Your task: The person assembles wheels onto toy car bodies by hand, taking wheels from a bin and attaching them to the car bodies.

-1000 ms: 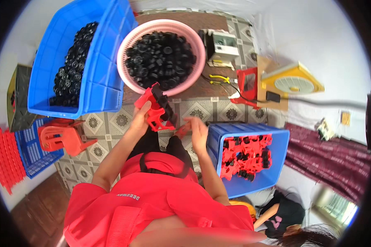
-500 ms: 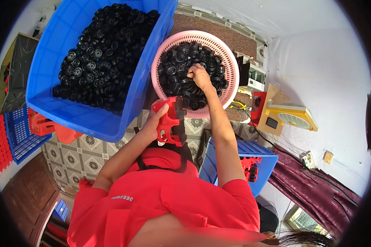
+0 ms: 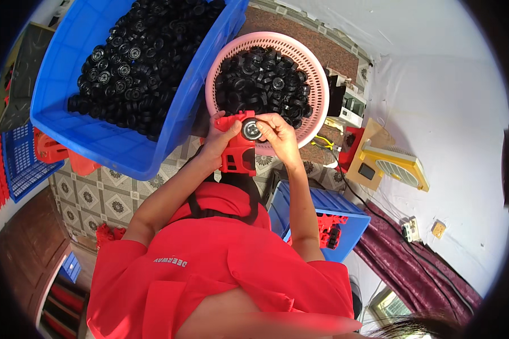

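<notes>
A red plastic toy vehicle body (image 3: 238,161) is gripped in my left hand (image 3: 215,142), thumb lying over its upper part. My right hand (image 3: 279,135) pinches a small black toy wheel (image 3: 251,130) with a silver hub, its face turned up, against the body's right side. Whether the wheel is fixed to the body I cannot tell. Both hands are over the near rim of a round pink basket (image 3: 211,90), which is heaped with black wheels (image 3: 260,76).
At the left a big blue bin (image 3: 54,110) holds many more black wheels. Red toy bodies lie in a blue crate (image 3: 350,229) at the lower right. Yellow-handled pliers (image 3: 324,141) and a yellow-framed fan (image 3: 398,166) stand right of the basket.
My right hand has come out of the basket toward me with a wheel and met the toy body. My left hand has turned the body slightly and raised it toward the basket.
</notes>
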Motion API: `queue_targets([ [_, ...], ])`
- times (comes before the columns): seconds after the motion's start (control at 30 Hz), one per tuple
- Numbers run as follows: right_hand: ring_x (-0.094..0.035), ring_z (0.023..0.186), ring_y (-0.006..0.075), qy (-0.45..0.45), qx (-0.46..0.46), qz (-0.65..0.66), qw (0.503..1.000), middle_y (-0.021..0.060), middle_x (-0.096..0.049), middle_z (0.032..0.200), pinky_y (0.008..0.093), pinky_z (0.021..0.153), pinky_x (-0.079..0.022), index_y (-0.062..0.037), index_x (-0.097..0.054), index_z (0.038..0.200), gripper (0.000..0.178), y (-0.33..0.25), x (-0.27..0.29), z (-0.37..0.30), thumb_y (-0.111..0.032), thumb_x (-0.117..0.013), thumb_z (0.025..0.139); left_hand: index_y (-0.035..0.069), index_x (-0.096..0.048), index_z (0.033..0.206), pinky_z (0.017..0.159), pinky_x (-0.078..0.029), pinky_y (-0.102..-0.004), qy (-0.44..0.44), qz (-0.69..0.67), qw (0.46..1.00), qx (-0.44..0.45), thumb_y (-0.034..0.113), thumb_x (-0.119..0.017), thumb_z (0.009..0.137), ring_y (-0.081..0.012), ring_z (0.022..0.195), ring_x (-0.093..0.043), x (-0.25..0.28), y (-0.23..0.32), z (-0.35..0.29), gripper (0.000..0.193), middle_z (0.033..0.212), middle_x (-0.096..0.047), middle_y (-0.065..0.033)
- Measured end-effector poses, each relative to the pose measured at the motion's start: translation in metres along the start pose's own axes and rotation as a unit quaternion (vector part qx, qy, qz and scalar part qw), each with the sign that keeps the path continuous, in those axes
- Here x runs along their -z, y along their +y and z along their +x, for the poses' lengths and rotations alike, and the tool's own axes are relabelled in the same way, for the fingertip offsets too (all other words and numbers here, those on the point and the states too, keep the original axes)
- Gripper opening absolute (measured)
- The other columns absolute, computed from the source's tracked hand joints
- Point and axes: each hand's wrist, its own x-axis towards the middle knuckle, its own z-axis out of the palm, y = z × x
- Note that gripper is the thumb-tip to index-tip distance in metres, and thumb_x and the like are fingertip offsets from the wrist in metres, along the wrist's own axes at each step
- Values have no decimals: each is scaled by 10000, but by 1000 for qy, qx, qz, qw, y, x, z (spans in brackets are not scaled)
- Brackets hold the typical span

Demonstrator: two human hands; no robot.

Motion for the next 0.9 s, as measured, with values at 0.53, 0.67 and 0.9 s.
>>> queue_targets([
  [0.53,-589,1012,135,-211,-82,105,968,44,-631,1106,286,916,-460,3,-561,1261,434,34,22,13,-114,-653,853,118,-219,1430,929,-510,-373,34,74,994,-66,47,-838,671,-237,1128,-559,-20,-24,-37,982,1247,-507,-119],
  [0.67,-613,1024,175,-227,4,-68,972,69,-647,1119,282,897,-472,-20,-622,1189,373,61,25,94,-149,-696,847,99,-276,1381,849,-554,-388,104,-23,993,-44,68,-814,712,-248,1076,-593,-19,-31,-34,859,1246,-508,-124],
  [0.9,-604,927,332,37,283,-422,860,113,-641,891,412,807,-500,-62,-680,1009,345,106,7,157,-153,-767,688,80,-516,1233,827,-553,-337,38,-19,998,-35,130,-735,802,-173,955,-641,-22,-9,-14,486,1081,-623,-49],
])
